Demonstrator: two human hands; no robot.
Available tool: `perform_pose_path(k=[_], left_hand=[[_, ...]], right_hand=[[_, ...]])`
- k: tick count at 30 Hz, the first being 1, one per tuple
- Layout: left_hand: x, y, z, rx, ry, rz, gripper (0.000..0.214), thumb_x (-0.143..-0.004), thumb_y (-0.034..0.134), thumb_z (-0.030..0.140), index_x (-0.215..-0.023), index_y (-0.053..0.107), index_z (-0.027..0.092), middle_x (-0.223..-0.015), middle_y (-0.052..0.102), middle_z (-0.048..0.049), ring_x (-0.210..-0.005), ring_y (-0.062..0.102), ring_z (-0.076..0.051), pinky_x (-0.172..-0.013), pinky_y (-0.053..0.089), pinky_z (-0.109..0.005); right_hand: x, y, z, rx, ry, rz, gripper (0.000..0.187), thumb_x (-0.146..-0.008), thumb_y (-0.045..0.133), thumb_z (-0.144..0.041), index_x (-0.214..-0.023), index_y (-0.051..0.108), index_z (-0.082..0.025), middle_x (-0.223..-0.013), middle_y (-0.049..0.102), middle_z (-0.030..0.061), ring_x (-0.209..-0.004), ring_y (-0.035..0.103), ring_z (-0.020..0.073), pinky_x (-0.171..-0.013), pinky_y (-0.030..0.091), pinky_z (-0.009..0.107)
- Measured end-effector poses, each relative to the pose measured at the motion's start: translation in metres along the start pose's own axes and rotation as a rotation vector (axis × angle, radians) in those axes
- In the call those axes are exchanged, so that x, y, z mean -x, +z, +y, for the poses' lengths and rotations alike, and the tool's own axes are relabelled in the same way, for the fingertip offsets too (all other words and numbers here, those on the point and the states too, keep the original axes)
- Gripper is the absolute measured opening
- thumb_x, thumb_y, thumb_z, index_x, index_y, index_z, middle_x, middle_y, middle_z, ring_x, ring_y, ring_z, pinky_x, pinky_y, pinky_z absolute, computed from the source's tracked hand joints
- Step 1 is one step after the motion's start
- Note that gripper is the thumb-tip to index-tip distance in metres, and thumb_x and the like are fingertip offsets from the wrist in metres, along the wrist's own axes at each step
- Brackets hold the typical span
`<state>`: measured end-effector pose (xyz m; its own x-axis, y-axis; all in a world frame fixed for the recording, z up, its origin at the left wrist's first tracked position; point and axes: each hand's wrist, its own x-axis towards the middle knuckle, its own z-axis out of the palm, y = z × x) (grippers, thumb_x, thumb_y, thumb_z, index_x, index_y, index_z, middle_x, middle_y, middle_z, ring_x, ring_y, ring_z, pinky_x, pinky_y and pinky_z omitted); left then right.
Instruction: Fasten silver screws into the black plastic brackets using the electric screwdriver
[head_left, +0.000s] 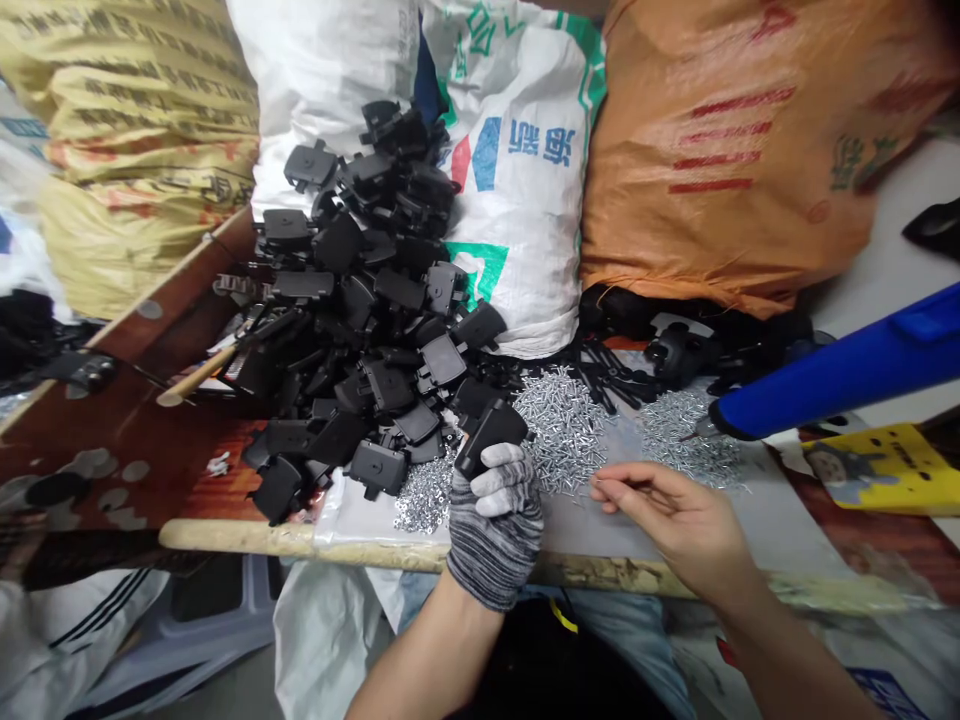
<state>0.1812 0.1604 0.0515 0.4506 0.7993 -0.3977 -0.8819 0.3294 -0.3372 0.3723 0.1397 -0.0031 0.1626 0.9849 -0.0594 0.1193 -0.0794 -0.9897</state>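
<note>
Black part (pixel 491 432) grasped by left hand (pixel 499 520); screws (pixel 561 430) apparently being picked. Right hand (pixel 691 525): hold cannot be told; fine pinch apparently required.

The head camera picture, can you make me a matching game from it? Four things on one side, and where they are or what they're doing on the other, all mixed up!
Things:
1. Left hand in a striped grey knitted glove
2. Bare right hand
3. Blue, tube-shaped power screwdriver
4. Big orange woven sack

Places and states:
A. Slants in from the right edge
B. Thumb and fingertip drawn together
C. Fills the top right
D. Grips a black plastic part

Right pairs: 1-D, 2-B, 3-A, 4-C
</note>
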Motion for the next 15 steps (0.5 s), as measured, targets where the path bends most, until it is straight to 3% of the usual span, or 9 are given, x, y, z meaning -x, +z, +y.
perform_pose_path(k=[4, 7, 9, 11, 13, 15], left_hand=[[-0.007, -0.009, 0.009, -0.269, 0.050, -0.032, 0.020, -0.083, 0.068, 0.010, -0.078, 0.050, 0.018, -0.051, 0.050, 0.0093, -0.037, 0.046, 0.003, -0.038, 0.034, 0.003], [-0.017, -0.018, 0.015, -0.807, 0.187, -0.063, 0.025, -0.075, 0.081, 0.031, -0.085, 0.062, 0.018, -0.060, 0.059, 0.0056, -0.040, 0.046, -0.001, -0.034, 0.036, -0.006], [-0.024, -0.027, 0.015, -1.146, 0.320, -0.067, 0.031, -0.070, 0.084, 0.031, -0.094, 0.070, 0.018, -0.076, 0.069, 0.0002, -0.056, 0.059, -0.007, -0.047, 0.048, -0.013], [-0.028, -0.036, 0.013, -1.451, 0.469, -0.064, 0.030, -0.069, 0.084, 0.022, -0.097, 0.074, 0.018, -0.093, 0.075, -0.0035, -0.081, 0.069, -0.013, -0.075, 0.057, -0.021], [-0.030, -0.045, 0.010, -1.744, 0.566, -0.081, 0.027, -0.072, 0.079, 0.021, -0.098, 0.075, 0.018, -0.102, 0.077, -0.0056, -0.096, 0.070, -0.018, -0.093, 0.055, -0.030], [-0.030, -0.052, 0.007, -1.923, 0.583, -0.110, 0.027, -0.077, 0.074, 0.026, -0.102, 0.074, 0.018, -0.103, 0.078, -0.0069, -0.094, 0.071, -0.021, -0.093, 0.055, -0.036]], right_hand=[[-0.002, 0.001, 0.007, -0.005, -0.001, 0.000, 0.032, -0.079, 0.079, -0.049, -0.089, 0.078, -0.019, -0.082, 0.078, 0.0087, -0.069, 0.076, 0.0206, -0.065, 0.066, 0.029], [-0.006, -0.002, 0.005, 0.025, -0.106, 0.062, 0.026, -0.086, 0.074, -0.044, -0.095, 0.077, -0.020, -0.088, 0.078, 0.0074, -0.072, 0.075, 0.0198, -0.067, 0.065, 0.032], [-0.009, -0.004, -0.003, 0.116, -0.263, 0.150, 0.018, -0.090, 0.070, -0.037, -0.097, 0.076, -0.022, -0.092, 0.077, 0.0060, -0.077, 0.073, 0.0189, -0.072, 0.064, 0.034], [-0.010, -0.004, -0.014, 0.244, -0.471, 0.165, 0.010, -0.092, 0.068, -0.027, -0.096, 0.076, -0.024, -0.093, 0.074, 0.0044, -0.083, 0.070, 0.0187, -0.078, 0.061, 0.035], [-0.010, -0.001, -0.023, 0.351, -0.662, 0.057, 0.012, -0.092, 0.067, -0.018, -0.099, 0.076, -0.024, -0.091, 0.072, 0.0038, -0.088, 0.067, 0.0188, -0.079, 0.058, 0.035], [-0.008, 0.004, -0.028, 0.431, -0.784, -0.070, 0.020, -0.093, 0.064, -0.010, -0.106, 0.074, -0.022, -0.091, 0.072, 0.0046, -0.088, 0.064, 0.0186, -0.078, 0.057, 0.035]])
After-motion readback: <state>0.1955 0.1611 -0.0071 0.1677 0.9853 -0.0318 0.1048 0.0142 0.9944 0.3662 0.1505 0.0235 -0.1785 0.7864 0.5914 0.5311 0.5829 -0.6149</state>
